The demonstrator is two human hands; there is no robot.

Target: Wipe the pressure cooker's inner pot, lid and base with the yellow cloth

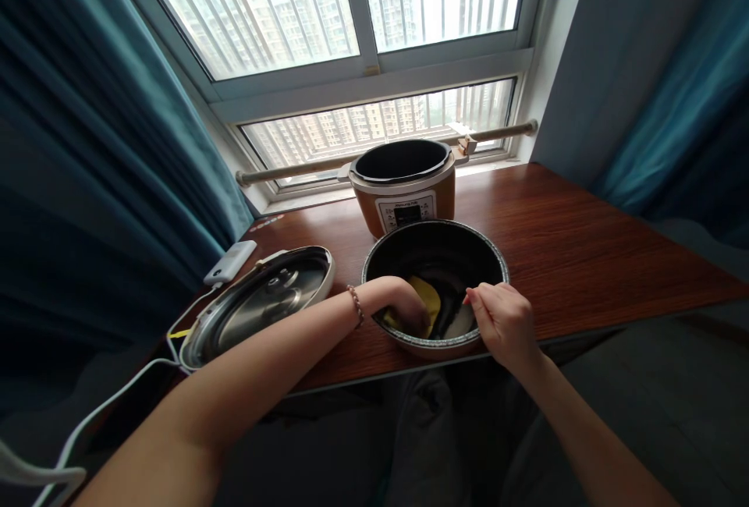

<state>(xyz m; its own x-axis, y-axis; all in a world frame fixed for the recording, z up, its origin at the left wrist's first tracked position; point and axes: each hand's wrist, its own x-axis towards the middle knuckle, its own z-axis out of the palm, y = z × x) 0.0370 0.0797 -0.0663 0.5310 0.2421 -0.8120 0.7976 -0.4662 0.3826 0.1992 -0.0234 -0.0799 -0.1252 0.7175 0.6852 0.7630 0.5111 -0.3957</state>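
Note:
A dark inner pot (436, 343) with a speckled rim stands near the table's front edge. My left hand (409, 312) reaches down inside it and presses a yellow cloth (430, 300) against the pot's inside; its fingers are partly hidden and a little blurred. My right hand (503, 324) is closed over the pot's right rim, thumb toward the inside. A pale patch shows on the inner wall beside that hand; I cannot tell if it is a reflection. Just behind the pot is a brown and white electric cooker (403, 195), its top uncovered.
To the left, a detached cooker lid (275, 300) lies with its metal underside up. Behind it is a white power strip or adapter (230, 263) with a white cable (117, 390). The wooden table (562, 234) reaches a window with a horizontal pipe (304, 170); blue curtains hang at both sides.

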